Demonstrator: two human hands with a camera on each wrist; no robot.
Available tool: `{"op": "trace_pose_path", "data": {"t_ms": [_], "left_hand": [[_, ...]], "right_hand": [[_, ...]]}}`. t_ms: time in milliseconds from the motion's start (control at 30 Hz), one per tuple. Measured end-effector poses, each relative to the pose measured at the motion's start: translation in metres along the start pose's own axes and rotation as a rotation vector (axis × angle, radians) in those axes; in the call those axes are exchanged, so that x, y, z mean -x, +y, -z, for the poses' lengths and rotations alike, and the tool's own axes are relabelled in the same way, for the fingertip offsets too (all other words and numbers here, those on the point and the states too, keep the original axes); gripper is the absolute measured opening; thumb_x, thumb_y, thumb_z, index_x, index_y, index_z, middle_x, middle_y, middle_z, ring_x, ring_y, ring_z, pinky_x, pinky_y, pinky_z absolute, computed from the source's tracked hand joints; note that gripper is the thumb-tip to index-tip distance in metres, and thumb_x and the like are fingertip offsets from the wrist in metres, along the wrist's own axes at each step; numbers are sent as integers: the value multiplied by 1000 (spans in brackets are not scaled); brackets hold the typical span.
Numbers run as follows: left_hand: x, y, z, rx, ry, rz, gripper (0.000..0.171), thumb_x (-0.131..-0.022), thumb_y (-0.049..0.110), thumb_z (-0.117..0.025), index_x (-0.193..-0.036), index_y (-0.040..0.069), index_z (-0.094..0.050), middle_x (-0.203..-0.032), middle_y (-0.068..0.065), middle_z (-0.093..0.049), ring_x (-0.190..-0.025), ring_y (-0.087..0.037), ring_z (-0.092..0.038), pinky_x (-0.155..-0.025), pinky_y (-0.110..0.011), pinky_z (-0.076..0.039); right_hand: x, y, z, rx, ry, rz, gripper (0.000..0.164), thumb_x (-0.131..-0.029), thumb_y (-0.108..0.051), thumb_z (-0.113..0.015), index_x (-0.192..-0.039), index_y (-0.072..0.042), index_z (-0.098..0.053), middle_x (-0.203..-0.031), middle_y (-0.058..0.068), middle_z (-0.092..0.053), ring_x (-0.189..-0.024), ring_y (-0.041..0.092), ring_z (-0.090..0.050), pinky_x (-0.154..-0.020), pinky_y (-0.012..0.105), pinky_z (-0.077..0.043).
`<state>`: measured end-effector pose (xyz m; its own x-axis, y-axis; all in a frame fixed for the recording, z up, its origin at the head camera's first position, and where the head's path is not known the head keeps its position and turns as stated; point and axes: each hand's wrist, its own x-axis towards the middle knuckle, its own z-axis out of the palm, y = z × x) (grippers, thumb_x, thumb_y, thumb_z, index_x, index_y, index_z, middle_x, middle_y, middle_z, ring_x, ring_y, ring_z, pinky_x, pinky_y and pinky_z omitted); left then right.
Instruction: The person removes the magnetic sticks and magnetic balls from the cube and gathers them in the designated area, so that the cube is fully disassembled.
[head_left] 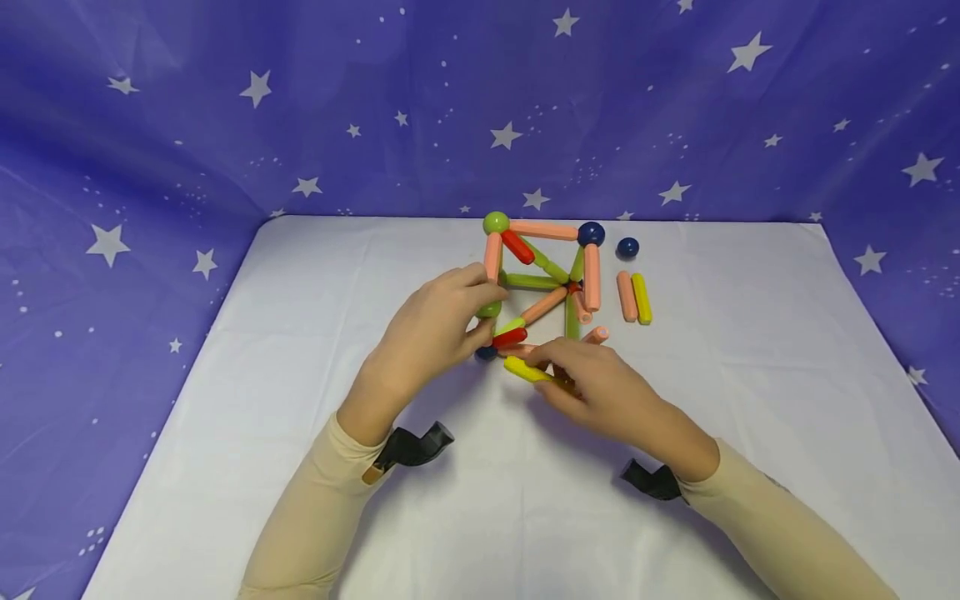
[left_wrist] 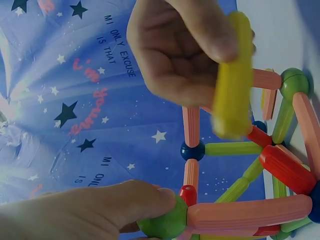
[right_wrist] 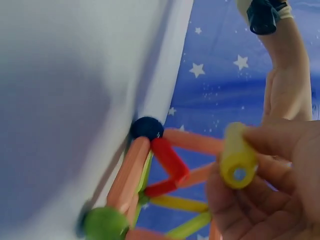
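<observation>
A cube-like frame of toy magnetic rods and balls stands in the head view, with pink rods (head_left: pixel 592 279), light green rods and short red rods (head_left: pixel 517 247). My left hand (head_left: pixel 435 325) holds the green ball (left_wrist: pixel 165 218) at its near left upper corner, thumb and fingers around it. A dark blue ball (head_left: pixel 486 353) sits below that corner, partly covered by the hand. My right hand (head_left: pixel 603 385) pinches a yellow rod (head_left: pixel 527 369) between thumb and fingers in front of the frame. The rod's free end (right_wrist: pixel 240 172) shows a round metallic tip in the right wrist view.
Right of the frame lie a loose dark blue ball (head_left: pixel 627 248), a pink rod (head_left: pixel 627 297) and another yellow rod (head_left: pixel 642 298). All stand on a white-covered table (head_left: pixel 787 400). A blue star-patterned cloth (head_left: pixel 420 100) hangs behind it. Each wrist carries a black camera mount (head_left: pixel 416 446).
</observation>
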<state>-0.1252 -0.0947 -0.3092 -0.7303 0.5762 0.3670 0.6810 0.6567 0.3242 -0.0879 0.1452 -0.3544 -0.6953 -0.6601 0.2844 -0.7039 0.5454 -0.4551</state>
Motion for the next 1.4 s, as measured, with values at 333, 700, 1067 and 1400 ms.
{"op": "trace_pose_path", "data": {"t_ms": [333,700,1067,1400], "left_hand": [[3,-2,1,-23,-8,16,28,-83,5,-70,-110,12,-72,-94,4,-55,-78,-14,-49,-66,-27,-43],[6,-3,-4,-28,-7,19,28,-83,6,-70,-110,11,-72,-93,3,-55,-78,-14,-49,-64,-26,-44],[3,0,-4,-43,1,-2,28,-82,5,-70,-109,12,-71,-93,3,-54,-76,-14,-48,-62,-26,-43],[-1,3,-1,-34,-18,-26,28,-81,4,-71,-107,12,-71,-94,4,-54,-75,-12,-48,-61,-25,-42]], "right_hand": [[23,19,40,-278,343,-80,34,-80,10,-72,-110,-6,-66,-94,-1,-68,-76,12,-60,-65,20,-51],[23,105,59,-114,500,-505,25,-90,-18,-68,-113,-8,-66,-93,3,-65,-74,13,-59,-61,14,-46],[26,176,56,16,178,-825,40,-94,-31,-59,-120,0,-56,-104,18,-63,-87,30,-58,-67,35,-46],[18,187,50,73,70,-874,40,-95,-30,-58,-118,2,-55,-104,22,-60,-90,34,-55,-73,44,-48]]}}
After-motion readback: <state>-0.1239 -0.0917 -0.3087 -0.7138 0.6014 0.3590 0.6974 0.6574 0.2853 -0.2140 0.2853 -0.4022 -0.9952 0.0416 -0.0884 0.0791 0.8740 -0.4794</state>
